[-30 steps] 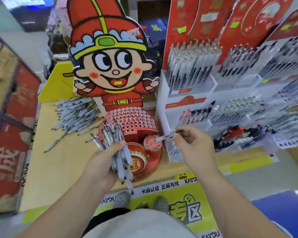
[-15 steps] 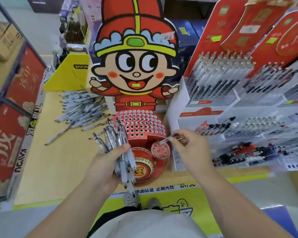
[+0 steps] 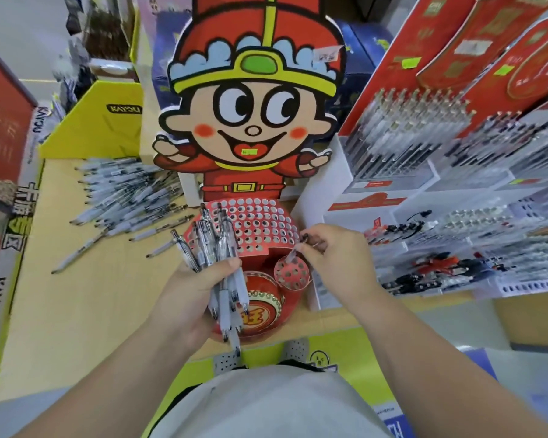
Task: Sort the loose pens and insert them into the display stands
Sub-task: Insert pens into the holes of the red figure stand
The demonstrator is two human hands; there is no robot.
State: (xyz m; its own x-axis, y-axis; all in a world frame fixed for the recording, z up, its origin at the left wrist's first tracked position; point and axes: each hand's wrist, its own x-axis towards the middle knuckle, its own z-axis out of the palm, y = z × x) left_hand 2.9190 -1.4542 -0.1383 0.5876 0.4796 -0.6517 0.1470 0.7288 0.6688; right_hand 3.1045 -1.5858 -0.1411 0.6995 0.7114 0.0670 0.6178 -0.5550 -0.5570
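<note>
The person stands over a red cartoon-figure pen stand (image 3: pixel 253 121) on a tan countertop (image 3: pixel 86 305). The figure's printed board rises at the back, and a red dome full of round holes (image 3: pixel 263 226) sits at its base. Nearly all the holes I can see are unfilled.

The left hand (image 3: pixel 190 298) is in front of the stand's left side. Its fingers and thumb are wrapped tightly round a bundle of clear-barrelled pens (image 3: pixel 219 251). The clip ends fan upward over the dome's left edge. The tips hang down past the round red-and-gold drum (image 3: pixel 266 308) at the front of the stand.

The right hand (image 3: pixel 332 257) hovers at the stand's right side, pinching a single pen (image 3: pixel 291 257) between thumb and fingertips. That pen slants down and to the left. Its lower end is at the top edge of the small round perforated cup (image 3: pixel 296 275), which sits just right of the drum. I cannot tell whether the tip has entered a hole.

To the left of the stand, a heap of loose pens (image 3: pixel 130 197) lies scattered across the countertop. A yellow cardboard box (image 3: pixel 98 121) stands behind that heap. To the right of the stand, touching or just beside it, white tiered racks (image 3: pixel 424 175) hold rows of packed pens under red header cards (image 3: pixel 440 33).
</note>
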